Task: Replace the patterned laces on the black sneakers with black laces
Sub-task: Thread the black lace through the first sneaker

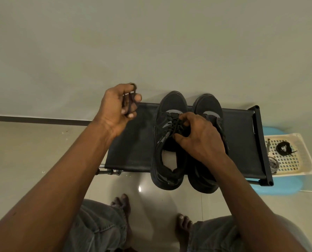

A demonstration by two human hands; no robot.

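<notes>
Two black sneakers stand side by side on a black rack, the left sneaker point(169, 142) and the right sneaker point(209, 106), toes pointing at the wall. My left hand point(115, 110) is raised to the left of them and holds a loop of black lace point(128, 100) in its curled fingers. My right hand point(197, 135) lies over the left sneaker's lacing and pinches the black lace point(175, 122) threaded there. Part of the right sneaker is hidden behind my right hand.
The black fabric-topped rack point(133, 142) stands against the wall. To its right a white perforated tray point(293, 160) on a blue stool point(279, 188) carries a coiled black lace point(283, 148) and a patterned lace point(273, 162). My bare feet are on the tiled floor below.
</notes>
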